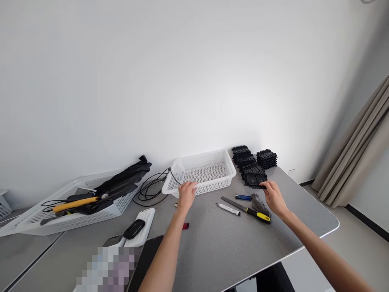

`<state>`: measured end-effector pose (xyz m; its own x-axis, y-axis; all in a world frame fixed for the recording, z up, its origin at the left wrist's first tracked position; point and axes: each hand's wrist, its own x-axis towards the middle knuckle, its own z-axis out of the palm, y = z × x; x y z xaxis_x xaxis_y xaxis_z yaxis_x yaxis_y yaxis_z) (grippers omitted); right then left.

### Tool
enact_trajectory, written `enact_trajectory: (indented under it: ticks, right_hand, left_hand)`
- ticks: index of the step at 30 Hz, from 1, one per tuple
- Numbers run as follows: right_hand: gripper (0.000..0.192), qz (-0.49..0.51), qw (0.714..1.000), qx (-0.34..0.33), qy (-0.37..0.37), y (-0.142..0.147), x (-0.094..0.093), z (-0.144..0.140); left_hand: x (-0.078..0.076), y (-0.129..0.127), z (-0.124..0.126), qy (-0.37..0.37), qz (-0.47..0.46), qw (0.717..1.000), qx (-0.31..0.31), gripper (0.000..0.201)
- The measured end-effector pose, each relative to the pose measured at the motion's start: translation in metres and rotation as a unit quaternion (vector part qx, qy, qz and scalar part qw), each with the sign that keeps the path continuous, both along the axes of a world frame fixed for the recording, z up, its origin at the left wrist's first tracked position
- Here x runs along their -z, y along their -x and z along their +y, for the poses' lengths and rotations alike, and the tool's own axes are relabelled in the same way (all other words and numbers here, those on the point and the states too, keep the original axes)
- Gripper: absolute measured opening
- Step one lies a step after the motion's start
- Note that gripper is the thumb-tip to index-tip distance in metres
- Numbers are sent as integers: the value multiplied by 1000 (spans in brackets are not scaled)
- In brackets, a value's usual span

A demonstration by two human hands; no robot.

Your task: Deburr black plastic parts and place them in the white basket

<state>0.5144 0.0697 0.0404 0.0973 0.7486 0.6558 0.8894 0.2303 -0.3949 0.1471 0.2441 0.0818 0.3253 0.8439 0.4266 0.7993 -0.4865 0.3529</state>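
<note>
The person's left hand rested against the near rim of the empty white basket, its fingers spread loosely over the edge rather than closed around it. The right hand reached to the nearest of the black plastic pieces, which sat in stacked rows at the far right of the grey worktop, just beside the basket; the fingers touched the front piece, but whether they had closed on it could not be told. Between the two hands lay a white marker, a small blue pen and a file with a yellow and black handle, the handle end close under the right wrist. A small red object lay beside the left forearm. Further left, a coiled black cable lay next to the basket, and a larger white tray held black parts and a yellow-handled tool. A white ridged case with a black oval object on it sat near the front edge. A beige curtain hung at the right.
</note>
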Motion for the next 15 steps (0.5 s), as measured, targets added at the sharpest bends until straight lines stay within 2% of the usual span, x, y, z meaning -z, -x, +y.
enact_trajectory:
  ticks: [4, 5, 6, 7, 8, 9, 11, 12, 13, 15]
  right_hand:
    - [31, 9, 999, -30, -4, 19, -13, 2]
    - [32, 7, 999, -41, -9, 25, -19, 4]
    - [32, 3, 999, -50, -19, 31, -26, 8]
    - [32, -1, 998, -57, -33, 37, -34, 13]
    - [33, -6, 997, -61, -51, 43, -44, 19]
    - [34, -11, 996, -62, -68, 50, -54, 25]
    - [34, -35, 991, -72, -103, 65, -76, 41]
    - [35, -47, 989, -75, -119, 72, -86, 48]
    - [37, -62, 986, -81, -132, 80, -95, 56]
    - [41, -86, 980, -96, -155, 94, -108, 68]
  left_hand:
    - [-5, -20, -14, -21, -26, 999, -7, 34]
    - [-10, -26, -20, -30, -45, 998, -9, 36]
    - [-15, -33, -28, -32, -104, 994, 2, 37]
    - [-23, -40, -35, -7, -169, 985, 26, 37]
    - [-32, -47, -44, 53, -223, 971, 65, 37]
    - [-42, -54, -51, 136, -270, 948, 102, 39]
    - [-64, -65, -64, 297, -341, 877, 164, 52]
    - [-75, -69, -69, 333, -364, 852, 178, 58]
    - [-85, -72, -73, 341, -384, 840, 175, 60]
    - [-99, -74, -75, 332, -410, 833, 168, 59]
